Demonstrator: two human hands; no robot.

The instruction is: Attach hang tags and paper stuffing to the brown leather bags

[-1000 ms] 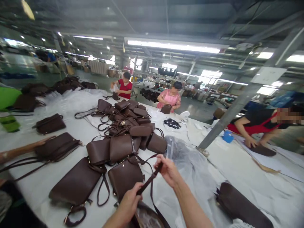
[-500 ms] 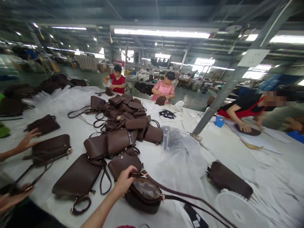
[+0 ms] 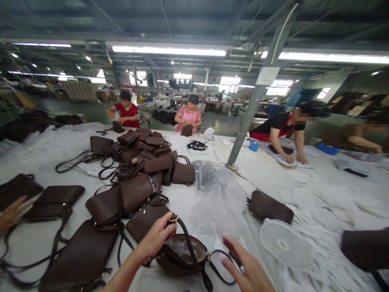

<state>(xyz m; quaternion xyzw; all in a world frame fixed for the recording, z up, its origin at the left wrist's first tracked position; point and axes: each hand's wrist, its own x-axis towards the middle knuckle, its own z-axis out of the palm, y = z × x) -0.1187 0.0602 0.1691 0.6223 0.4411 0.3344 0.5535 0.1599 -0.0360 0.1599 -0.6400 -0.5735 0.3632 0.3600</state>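
Note:
My left hand point(image 3: 156, 239) is closed on the far left edge of a dark brown handbag point(image 3: 179, 265), by the gold ring of its strap point(image 3: 186, 233). The bag's mouth is open upward and shows crumpled clear plastic point(image 3: 184, 248) inside. Its strap arches over the opening and droops at the front. My right hand point(image 3: 247, 265) is held to the right of the bag, fingers apart, with nothing in it. A loop of thin dark strap point(image 3: 223, 253) lies between that hand and the bag.
Many brown bags point(image 3: 146, 158) are heaped ahead and to the left. A co-worker's hand point(image 3: 13, 213) touches bags at the left edge. Clear plastic point(image 3: 215, 194), a white fan point(image 3: 285, 243) and a grey post point(image 3: 247, 121) stand or lie rightward. Several people work across the table.
The view has turned right. My right hand has come into view beside the bag. The strap that stretched to the lower right now lies over the bag's mouth; my left hand keeps its grip.

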